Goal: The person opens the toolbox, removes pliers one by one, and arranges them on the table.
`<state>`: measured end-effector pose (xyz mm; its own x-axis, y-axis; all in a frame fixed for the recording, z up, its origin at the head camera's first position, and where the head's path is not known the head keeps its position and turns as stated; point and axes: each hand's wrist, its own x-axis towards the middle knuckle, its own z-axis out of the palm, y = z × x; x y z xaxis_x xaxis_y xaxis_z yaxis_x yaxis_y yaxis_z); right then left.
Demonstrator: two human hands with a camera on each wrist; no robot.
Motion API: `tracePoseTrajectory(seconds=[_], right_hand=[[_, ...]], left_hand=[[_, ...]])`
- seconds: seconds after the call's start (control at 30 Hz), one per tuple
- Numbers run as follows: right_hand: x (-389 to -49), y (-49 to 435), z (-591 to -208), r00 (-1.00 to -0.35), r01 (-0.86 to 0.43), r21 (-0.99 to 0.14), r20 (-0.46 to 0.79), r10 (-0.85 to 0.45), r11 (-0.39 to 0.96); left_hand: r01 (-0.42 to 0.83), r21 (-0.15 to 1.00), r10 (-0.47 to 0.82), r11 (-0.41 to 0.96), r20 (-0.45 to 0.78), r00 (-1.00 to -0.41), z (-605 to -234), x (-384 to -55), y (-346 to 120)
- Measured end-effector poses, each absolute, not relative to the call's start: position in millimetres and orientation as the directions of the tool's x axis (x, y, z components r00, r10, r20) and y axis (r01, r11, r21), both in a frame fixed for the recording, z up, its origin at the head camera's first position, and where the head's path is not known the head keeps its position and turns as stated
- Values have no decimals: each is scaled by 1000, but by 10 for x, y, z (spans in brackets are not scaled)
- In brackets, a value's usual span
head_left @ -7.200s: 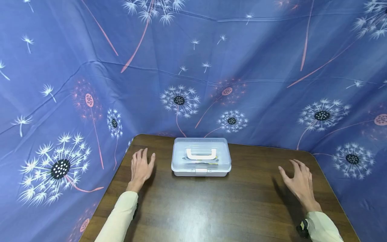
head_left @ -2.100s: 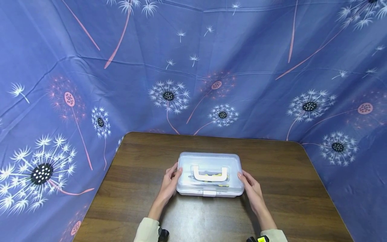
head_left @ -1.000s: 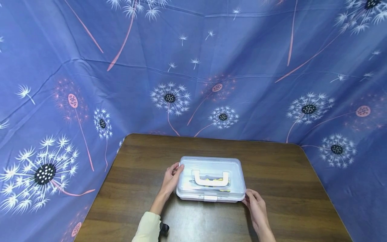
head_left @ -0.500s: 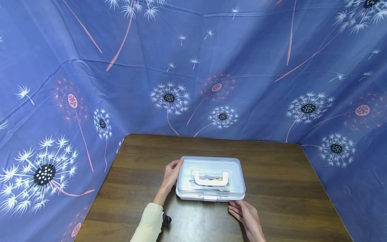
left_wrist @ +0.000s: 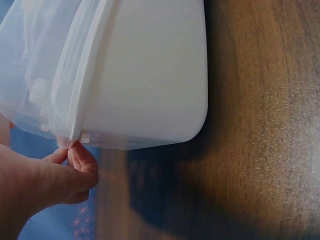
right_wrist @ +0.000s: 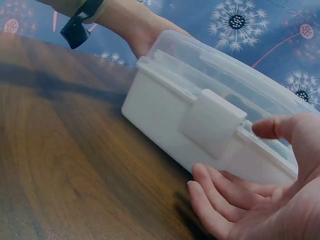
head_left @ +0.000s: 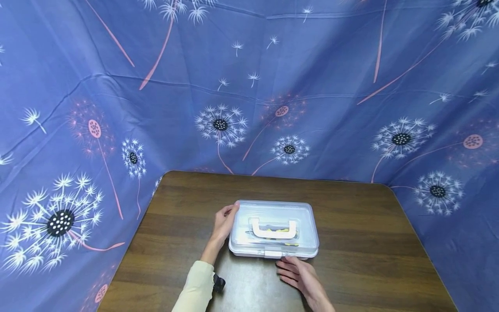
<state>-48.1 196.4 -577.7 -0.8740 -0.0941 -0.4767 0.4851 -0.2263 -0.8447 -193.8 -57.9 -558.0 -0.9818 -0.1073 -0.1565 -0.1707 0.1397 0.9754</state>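
while the left hand (head_left: 225,222) pinches a rear corner of the box (head_left: 274,212) on the counter (head_left: 351,225), the right hand (head_left: 302,276), fingers relaxed, has moved from the right end to beside the latch (head_left: 273,254).

Right of the box (head_left: 274,211), the table (head_left: 362,242) leaves room; cloth (head_left: 323,65) blocks behind.

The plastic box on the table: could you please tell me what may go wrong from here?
The right hand has its thumb close beside the latch, so the thumb might slip or get pinched if the latch springs open. The left hand holds the box only near its back left corner, so a pull at the front could turn it. Yellow things show through the clear lid; they may slide about if the box tips.
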Motion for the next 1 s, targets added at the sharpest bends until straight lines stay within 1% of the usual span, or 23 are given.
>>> tracePoseTrajectory(seconds=[0.13, 0.23, 0.3, 0.4, 0.5, 0.6, 0.73, 0.87, 1.0], right_hand=[[-509, 1917, -5782, -872, 486, -845, -451, -191, -223], [-555, 1868, -5813, -871, 482, -846, -435, -227, -227], [-588, 1834, -5843, -875, 473, -853, -426, -229, -221], [-617, 1795, -5886, -888, 451, -872, -417, -194, -191], [-620, 1773, -5915, -905, 422, -892, -405, -132, -160], [-606, 1759, -5929, -913, 408, -900, -400, -83, -152], [-593, 1738, -5911, -908, 418, -897, -417, -38, -144], [-561, 1715, -5870, -893, 446, -889, -449, 6, -107], [-532, 1702, -5838, -895, 445, -890, -446, -9, -99]], left_hand=[[-173, 975, -106, 140, -159, -982, -5576, -1930, -584], [-172, 974, -99, 146, -159, -982, -5581, -1932, -594], [-169, 974, -94, 152, -156, -983, -5581, -1936, -597], [-165, 974, -86, 156, -153, -984, -5576, -1940, -602], [-168, 975, -81, 146, -157, -984, -5569, -1941, -600], [-173, 975, -79, 143, -163, -984, -5569, -1941, -589], [-174, 975, -78, 139, -164, -983, -5562, -1952, -567], [-164, 977, -75, 135, -155, -985, -5562, -1949, -556], [-168, 977, -88, 131, -157, -984, -5564, -1945, -574]])
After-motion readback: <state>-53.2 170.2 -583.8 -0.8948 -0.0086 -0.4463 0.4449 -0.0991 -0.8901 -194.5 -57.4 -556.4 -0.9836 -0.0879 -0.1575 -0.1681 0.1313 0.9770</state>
